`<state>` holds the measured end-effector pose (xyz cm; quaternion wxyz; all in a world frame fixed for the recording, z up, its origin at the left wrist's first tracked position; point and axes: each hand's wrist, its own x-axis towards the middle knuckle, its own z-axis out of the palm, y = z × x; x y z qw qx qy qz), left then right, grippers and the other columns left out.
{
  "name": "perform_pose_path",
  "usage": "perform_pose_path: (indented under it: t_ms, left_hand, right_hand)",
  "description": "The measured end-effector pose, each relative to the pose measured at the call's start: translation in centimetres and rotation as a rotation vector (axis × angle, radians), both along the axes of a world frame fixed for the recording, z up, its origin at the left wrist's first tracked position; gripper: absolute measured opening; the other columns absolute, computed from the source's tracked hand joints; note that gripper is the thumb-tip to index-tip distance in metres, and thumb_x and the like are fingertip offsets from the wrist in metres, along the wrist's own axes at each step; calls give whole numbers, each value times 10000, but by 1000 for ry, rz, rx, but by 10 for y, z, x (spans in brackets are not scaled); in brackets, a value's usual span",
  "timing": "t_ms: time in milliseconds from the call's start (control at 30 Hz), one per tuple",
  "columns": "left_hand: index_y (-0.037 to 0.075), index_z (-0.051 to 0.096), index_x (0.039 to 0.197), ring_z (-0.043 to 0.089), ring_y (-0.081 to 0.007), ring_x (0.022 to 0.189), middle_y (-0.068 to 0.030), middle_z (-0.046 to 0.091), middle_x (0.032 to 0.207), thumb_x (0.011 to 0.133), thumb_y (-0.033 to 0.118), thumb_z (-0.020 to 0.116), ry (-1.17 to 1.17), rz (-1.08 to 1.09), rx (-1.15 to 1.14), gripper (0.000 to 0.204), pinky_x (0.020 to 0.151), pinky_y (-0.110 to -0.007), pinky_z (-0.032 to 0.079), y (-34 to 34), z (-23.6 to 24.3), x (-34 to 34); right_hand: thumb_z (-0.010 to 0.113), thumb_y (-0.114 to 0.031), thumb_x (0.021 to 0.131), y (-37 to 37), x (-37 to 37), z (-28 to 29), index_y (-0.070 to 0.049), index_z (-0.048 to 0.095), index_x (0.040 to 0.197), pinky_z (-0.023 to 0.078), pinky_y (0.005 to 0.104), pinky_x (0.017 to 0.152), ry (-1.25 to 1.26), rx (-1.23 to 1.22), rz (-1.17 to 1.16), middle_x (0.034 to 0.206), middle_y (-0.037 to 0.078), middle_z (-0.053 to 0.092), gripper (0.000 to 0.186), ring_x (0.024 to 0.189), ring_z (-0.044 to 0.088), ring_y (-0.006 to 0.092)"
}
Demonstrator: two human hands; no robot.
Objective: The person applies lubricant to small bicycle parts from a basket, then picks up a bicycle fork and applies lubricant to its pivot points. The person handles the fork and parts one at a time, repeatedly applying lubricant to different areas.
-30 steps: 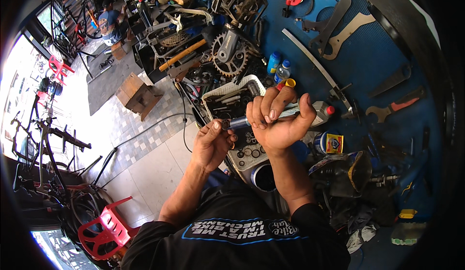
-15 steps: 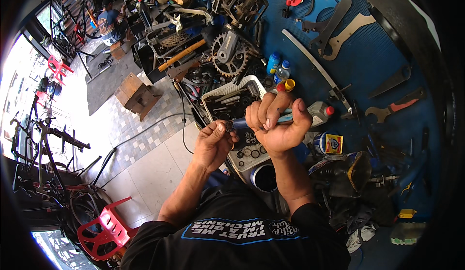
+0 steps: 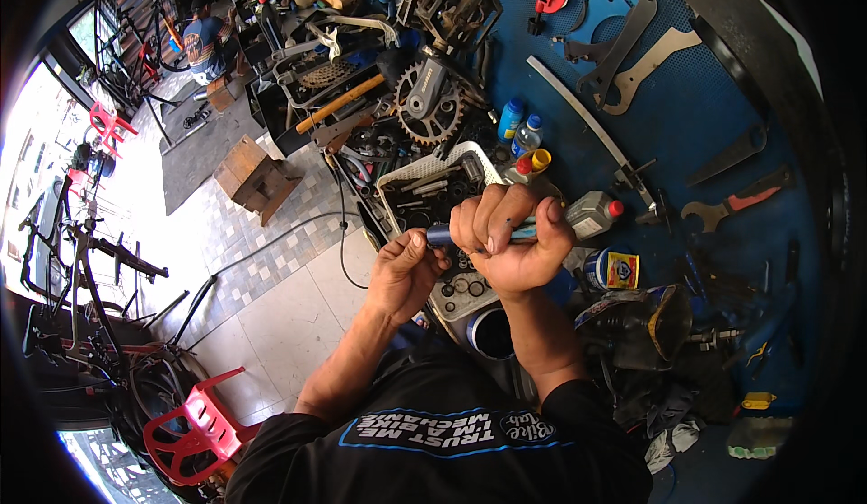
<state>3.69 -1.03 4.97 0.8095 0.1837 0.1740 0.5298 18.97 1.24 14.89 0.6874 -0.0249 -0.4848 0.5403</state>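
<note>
My right hand (image 3: pixel 513 238) is wrapped round a blue rod-like tool (image 3: pixel 439 235). Its dark blue end sticks out on the left, and a paler blue part shows between the fingers and thumb. At that dark end, the thumb and fingers of my left hand (image 3: pixel 402 265) pinch something small and dark, mostly hidden by the fingertips. Below both hands, a whitish tray (image 3: pixel 471 303) carries several dark rings (image 3: pixel 461 284). Just beyond lies a cream plastic basket (image 3: pixel 390 182) full of small metal parts.
A chainring with its crank arm (image 3: pixel 428 102) lies in a heap of bike parts and tools. Bottles (image 3: pixel 591 215) stand right of my hands, a dark open tub (image 3: pixel 492 333) below them. Spanners (image 3: pixel 623 48) hang on the blue wall. A person (image 3: pixel 206 48) crouches far left.
My right hand has shifted slightly left and tilted, with its fingers closed more tightly round the blue tool. The left hand has dropped slightly.
</note>
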Motion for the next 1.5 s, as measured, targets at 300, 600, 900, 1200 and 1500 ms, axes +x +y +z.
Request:
perform_pose_path:
  t_ms: [300,600,900,1200,1500]
  left_hand:
    - [41,662,1095,615,-187,867,-64,672,931,1035,235,663,9,33,9,203,817,-364,499,-1,7,2]
    - [48,680,1047,619,-177,852,-106,711,1012,1031,240,669,33,2,-16,193,799,-354,509,0,1,2]
    - [44,669,1022,686,-191,894,-153,744,1083,1048,205,644,125,110,-30,165,770,-338,544,13,-29,-38]
    - [7,655,1035,756,-239,907,-179,746,1059,1040,105,640,266,205,-86,99,773,-336,640,14,-54,-60]
    - [-7,641,1065,766,-263,898,-142,733,999,1014,64,672,397,235,-106,93,778,-347,662,13,-76,-56]
  right_hand:
    - [307,-527,1075,-6,12,-2,-84,460,690,321,342,523,-22,-14,-20,602,37,402,607,493,321,153]
    - [468,-500,1081,3,18,-2,-2,549,711,388,325,524,-46,6,11,630,90,513,626,532,448,174]
    - [745,-233,945,47,48,-32,-38,712,926,529,321,697,-910,-194,-394,837,75,715,198,782,696,192]
    - [741,-247,898,53,45,-158,-99,749,1055,571,474,845,-1730,-275,-450,1021,139,721,216,957,715,367]
    - [735,-239,917,57,28,-202,-160,717,1166,593,473,783,-1984,-69,-381,1114,72,655,262,916,737,332]
